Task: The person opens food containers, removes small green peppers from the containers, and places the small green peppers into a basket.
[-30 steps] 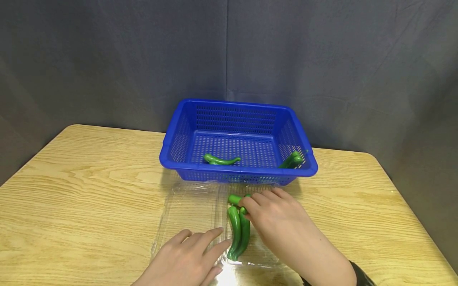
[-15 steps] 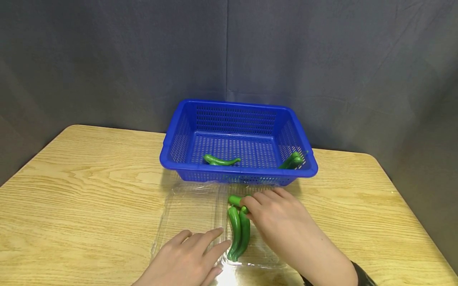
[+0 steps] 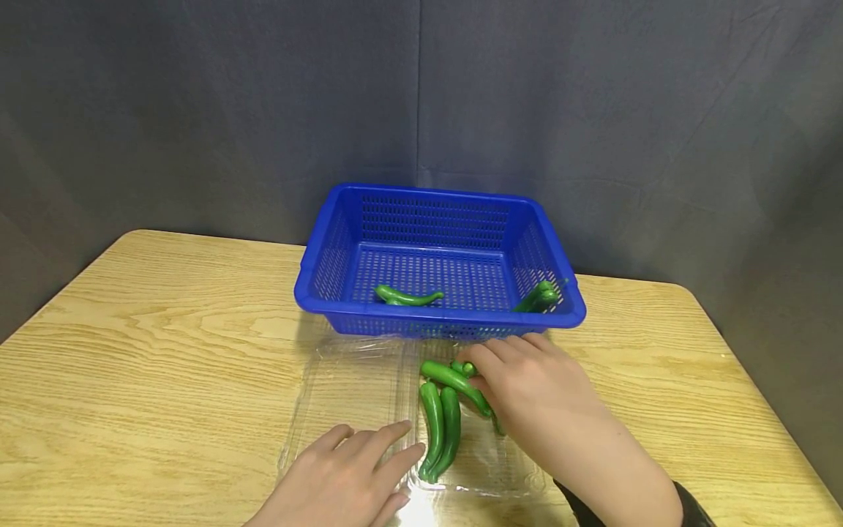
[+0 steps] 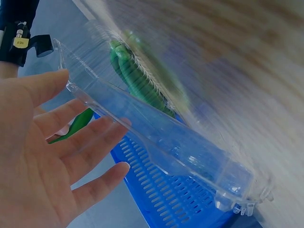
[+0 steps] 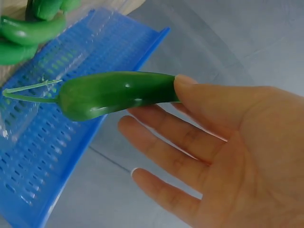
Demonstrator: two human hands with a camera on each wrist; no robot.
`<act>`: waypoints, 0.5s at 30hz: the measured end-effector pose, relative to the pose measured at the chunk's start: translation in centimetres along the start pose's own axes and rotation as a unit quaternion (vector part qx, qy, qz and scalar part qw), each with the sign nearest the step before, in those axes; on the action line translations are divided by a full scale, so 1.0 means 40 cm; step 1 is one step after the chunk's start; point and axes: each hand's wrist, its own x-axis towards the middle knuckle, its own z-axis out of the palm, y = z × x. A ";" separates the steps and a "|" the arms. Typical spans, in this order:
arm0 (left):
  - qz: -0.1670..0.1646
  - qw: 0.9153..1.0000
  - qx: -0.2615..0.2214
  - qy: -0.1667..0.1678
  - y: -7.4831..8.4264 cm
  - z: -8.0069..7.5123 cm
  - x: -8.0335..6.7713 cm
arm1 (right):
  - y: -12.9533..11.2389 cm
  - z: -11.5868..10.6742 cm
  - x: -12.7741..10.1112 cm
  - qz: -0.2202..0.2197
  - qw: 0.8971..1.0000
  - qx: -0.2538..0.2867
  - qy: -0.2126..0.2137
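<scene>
A clear plastic clamshell box lies unfolded, its lid half on the left and its other half on the right. Two green chili peppers lie lengthwise side by side in the right half, and another pepper slants across behind them. My right hand is over that half; in the right wrist view its thumb and fingers pinch one end of a green chili pepper with a thin stem. With fingers spread, my left hand rests by the hinge, fingertips at the plastic edge.
Behind the box stands a blue perforated basket. A curved pepper lies inside at the front, and more peppers sit in its right corner. Under everything is a wooden table, with a grey curtain behind.
My right hand has shifted right and slightly back, uncovering more of the slanted pepper. The left hand stays where it was.
</scene>
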 end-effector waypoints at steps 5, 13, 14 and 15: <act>0.001 1.000 0.000 0.007 0.000 0.002 -0.001 | 0.013 -0.016 -0.001 0.017 1.000 0.017 0.018; 0.002 1.000 0.003 0.024 0.000 0.009 -0.001 | 0.034 -0.037 -0.005 0.034 0.998 0.001 0.052; 0.003 1.000 0.003 0.025 0.000 0.009 -0.001 | 0.037 -0.039 -0.006 0.036 0.998 -0.001 0.057; 0.003 1.000 0.004 0.025 -0.001 0.009 -0.001 | 0.040 -0.041 -0.006 0.037 0.997 -0.001 0.061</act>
